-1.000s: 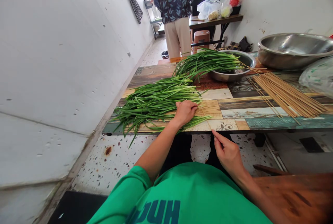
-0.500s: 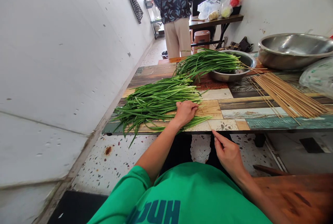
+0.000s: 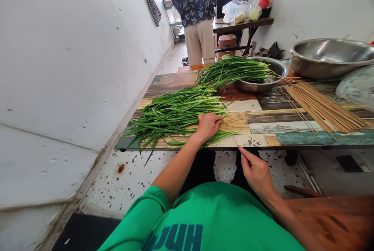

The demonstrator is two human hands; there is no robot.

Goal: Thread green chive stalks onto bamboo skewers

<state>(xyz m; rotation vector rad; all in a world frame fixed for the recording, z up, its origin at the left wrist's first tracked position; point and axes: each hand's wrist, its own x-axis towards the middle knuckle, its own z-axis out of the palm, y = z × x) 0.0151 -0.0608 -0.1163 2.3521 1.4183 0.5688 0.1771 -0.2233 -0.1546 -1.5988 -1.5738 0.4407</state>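
Green garlic chives (image 3: 181,107) lie in a loose pile on the table, white stem ends to the right. My left hand (image 3: 209,126) is closed at the near side of the pile, over a small bunch of chives (image 3: 223,136) by the table's front edge; its fingertips are partly hidden. Low at that same edge, my right hand (image 3: 257,171) pinches a thin bamboo skewer (image 3: 235,141) between thumb and forefinger. The skewer slants up toward the small bunch's stem ends. Whether its tip enters the stems cannot be made out.
More chives (image 3: 236,68) rest across a steel bowl (image 3: 260,85) behind the pile. Many bamboo skewers (image 3: 327,107) are spread at the right, near a large steel basin (image 3: 327,64) and a clear plastic bag (image 3: 358,85). A person (image 3: 194,9) stands beyond the table.
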